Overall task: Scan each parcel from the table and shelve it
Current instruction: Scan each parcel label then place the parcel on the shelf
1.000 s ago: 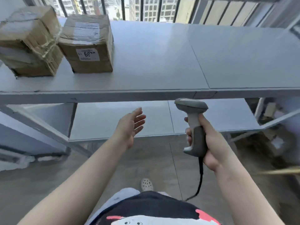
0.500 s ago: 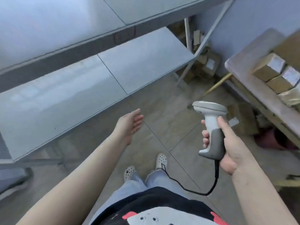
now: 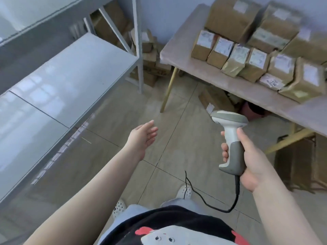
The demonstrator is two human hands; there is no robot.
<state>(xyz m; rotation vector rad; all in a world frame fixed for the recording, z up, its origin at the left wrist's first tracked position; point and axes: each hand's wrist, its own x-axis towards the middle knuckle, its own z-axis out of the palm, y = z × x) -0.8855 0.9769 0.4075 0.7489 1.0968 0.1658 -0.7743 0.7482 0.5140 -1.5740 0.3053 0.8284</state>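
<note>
Several brown cardboard parcels (image 3: 254, 55) with white labels sit packed together on the pinkish table (image 3: 208, 75) at the upper right. My right hand (image 3: 251, 160) grips a grey and white barcode scanner (image 3: 230, 137) by its handle, held upright over the floor, short of the table's near edge. Its black cable hangs down to my waist. My left hand (image 3: 141, 138) is empty, palm turned inward, fingers spread, over the tiled floor between shelf and table. The grey metal shelf (image 3: 67, 71) lies at the left, its lower board bare.
More cardboard boxes (image 3: 150, 57) are piled on the floor in the corner behind the shelf post, and others lie under the table (image 3: 215, 98). A brown crate-like box (image 3: 297, 161) stands by the table leg at the right. Tiled floor lies between shelf and table.
My view has swung from the shelf with two shelved parcels rightward to the parcel table. Both hands kept their pose; the scanner stays in my right hand.
</note>
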